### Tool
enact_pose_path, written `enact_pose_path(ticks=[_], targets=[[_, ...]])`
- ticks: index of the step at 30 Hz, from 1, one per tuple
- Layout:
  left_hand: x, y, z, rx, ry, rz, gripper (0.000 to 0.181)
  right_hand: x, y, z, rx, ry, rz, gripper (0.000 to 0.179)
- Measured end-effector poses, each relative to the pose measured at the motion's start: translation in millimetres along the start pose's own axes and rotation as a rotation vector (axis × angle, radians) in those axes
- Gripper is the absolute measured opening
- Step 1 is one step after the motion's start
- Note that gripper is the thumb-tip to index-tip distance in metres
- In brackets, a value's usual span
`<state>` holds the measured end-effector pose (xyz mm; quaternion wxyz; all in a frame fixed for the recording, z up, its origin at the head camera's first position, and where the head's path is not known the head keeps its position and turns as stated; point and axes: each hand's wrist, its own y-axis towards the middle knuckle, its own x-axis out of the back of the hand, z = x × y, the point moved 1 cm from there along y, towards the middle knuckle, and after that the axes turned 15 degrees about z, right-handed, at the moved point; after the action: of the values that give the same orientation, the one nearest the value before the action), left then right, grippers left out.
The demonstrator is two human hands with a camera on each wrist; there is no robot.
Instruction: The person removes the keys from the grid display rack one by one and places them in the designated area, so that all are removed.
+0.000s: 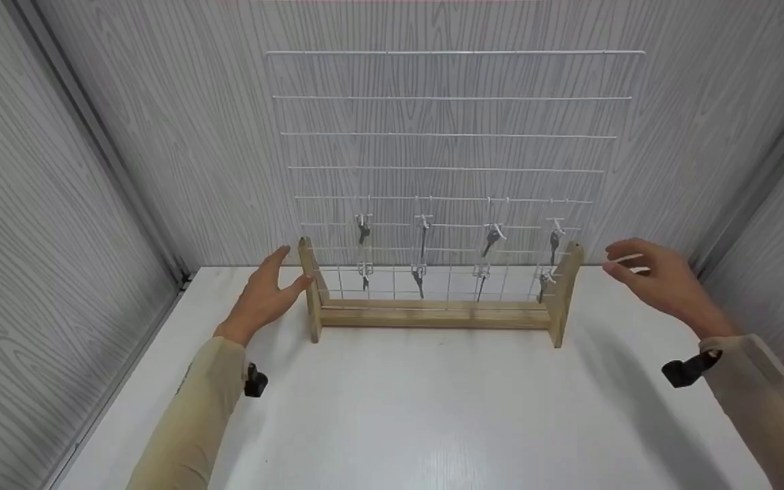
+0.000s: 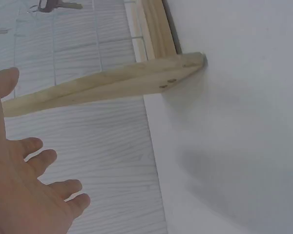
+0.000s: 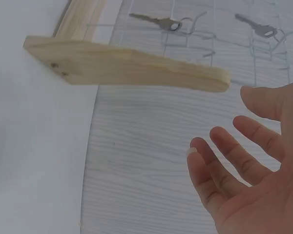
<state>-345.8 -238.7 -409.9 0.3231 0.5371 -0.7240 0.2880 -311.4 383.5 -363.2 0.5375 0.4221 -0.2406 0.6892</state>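
A white wire grid rack [image 1: 448, 169] stands upright in a wooden stand [image 1: 433, 318]. Several keys [image 1: 493, 238] hang from small hooks in two rows on its lower part. My left hand [image 1: 261, 296] is beside the stand's left upright [image 2: 107, 83], fingers extended and thumb spread. The thumb tip overlaps the upright's edge in the head view; I cannot tell whether they touch. To the right of the right upright [image 3: 132, 66], my right hand [image 1: 664, 282] hovers apart from it, fingers loosely bent and holding nothing.
The stand rests near the back of a white tabletop [image 1: 419, 408]. Behind the grid rises a wood-grain panel [image 1: 229, 136], with similar panels on the left [image 1: 18, 238] and right [image 1: 780, 231]. A black wrist camera [image 1: 254, 381] sits at the left sleeve.
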Motion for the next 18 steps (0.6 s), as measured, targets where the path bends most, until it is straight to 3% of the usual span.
enact_pose_path(ticks=[11, 18], targets=[[-4.6, 5.7, -4.4, -0.053, -0.243, -0.092, 0.075, -17, 2.2, 23, 0.037, 0.019, 0.002, 0.032], [-4.5, 10.8, -3.9, -0.059, -0.282, -0.136, 0.072, -31, 12.4, 31, 0.057, 0.06, -0.001, 0.026]])
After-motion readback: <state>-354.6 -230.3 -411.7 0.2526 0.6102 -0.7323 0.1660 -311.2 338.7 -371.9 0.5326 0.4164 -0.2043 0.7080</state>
